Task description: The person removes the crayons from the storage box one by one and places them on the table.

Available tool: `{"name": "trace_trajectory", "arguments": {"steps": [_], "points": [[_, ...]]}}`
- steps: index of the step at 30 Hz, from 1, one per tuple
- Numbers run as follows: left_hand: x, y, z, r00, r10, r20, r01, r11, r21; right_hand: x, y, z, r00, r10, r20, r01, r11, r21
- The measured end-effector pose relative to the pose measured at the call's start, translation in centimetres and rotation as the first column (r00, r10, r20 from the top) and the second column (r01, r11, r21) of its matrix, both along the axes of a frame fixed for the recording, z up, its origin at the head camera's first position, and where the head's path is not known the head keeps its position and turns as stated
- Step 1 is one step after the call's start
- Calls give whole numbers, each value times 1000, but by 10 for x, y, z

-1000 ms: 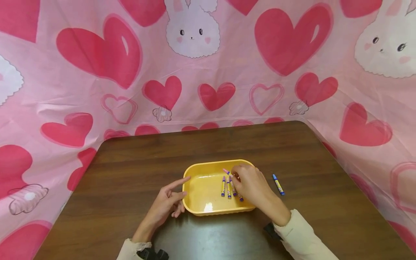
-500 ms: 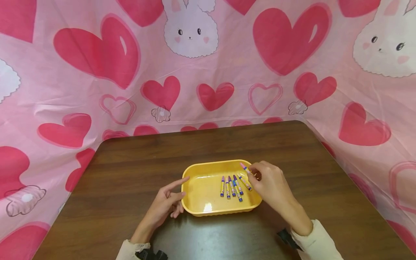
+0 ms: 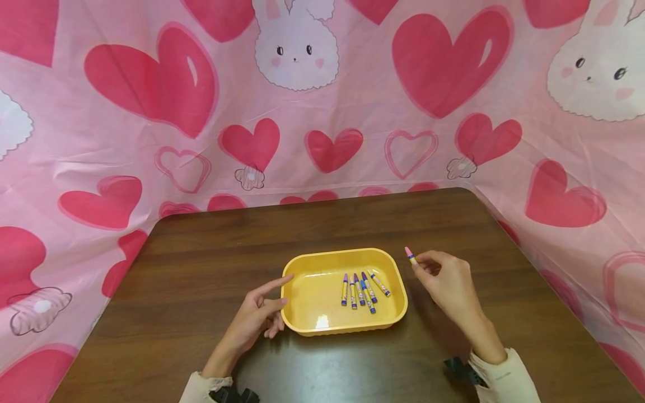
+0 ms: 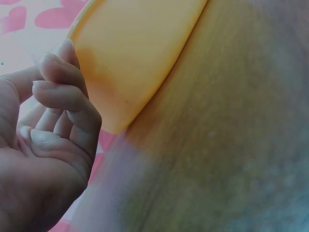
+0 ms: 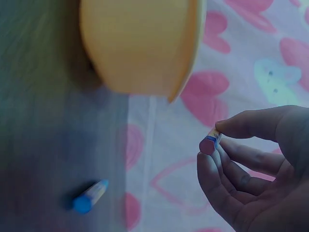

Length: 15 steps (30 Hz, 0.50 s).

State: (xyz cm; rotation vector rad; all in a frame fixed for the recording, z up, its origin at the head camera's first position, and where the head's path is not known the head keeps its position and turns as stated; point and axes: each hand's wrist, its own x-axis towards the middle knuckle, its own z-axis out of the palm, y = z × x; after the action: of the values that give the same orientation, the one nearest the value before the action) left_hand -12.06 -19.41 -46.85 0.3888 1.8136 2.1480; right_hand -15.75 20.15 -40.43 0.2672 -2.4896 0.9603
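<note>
A pink-tipped crayon (image 3: 410, 256) is pinched between the thumb and fingertips of my right hand (image 3: 445, 282), raised just right of the yellow tray (image 3: 322, 332). The right wrist view shows the flat end of this crayon (image 5: 208, 145) facing the camera. My left hand (image 3: 254, 313) rests at the tray's left end, its straight index finger reaching over the rim and its thumb beside the outer wall. Several crayons (image 3: 354, 292) with yellow wrappers and purple or blue ends lie in the tray's right half. A blue crayon (image 5: 90, 196) lies on the table, hidden behind my right hand in the head view.
The dark wooden table (image 3: 227, 240) reaches back to a pink curtain (image 3: 353, 95) printed with hearts and rabbits. Black straps (image 3: 234, 394) circle both wrists over cream sleeves.
My right hand has moved right, carrying the pink-tipped crayon out from over the tray and past its right rim. My left hand and the tray have stayed in place.
</note>
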Motion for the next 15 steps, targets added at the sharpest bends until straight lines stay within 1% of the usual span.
{"name": "trace_trajectory", "arguments": {"steps": [4, 10, 15], "points": [[0, 0, 0, 1000, 5, 5, -4, 1000, -9, -4, 13, -10, 997, -35, 64, 34, 999, 12], [0, 1, 0, 1000, 3, 4, -3, 1000, -9, -9, 30, -22, 985, -72, 155, 66, 997, 49], [1, 1, 0, 1000, 10, -3, -10, 1000, -14, -11, 40, -28, 965, -91, 245, 70, 993, 93]]}}
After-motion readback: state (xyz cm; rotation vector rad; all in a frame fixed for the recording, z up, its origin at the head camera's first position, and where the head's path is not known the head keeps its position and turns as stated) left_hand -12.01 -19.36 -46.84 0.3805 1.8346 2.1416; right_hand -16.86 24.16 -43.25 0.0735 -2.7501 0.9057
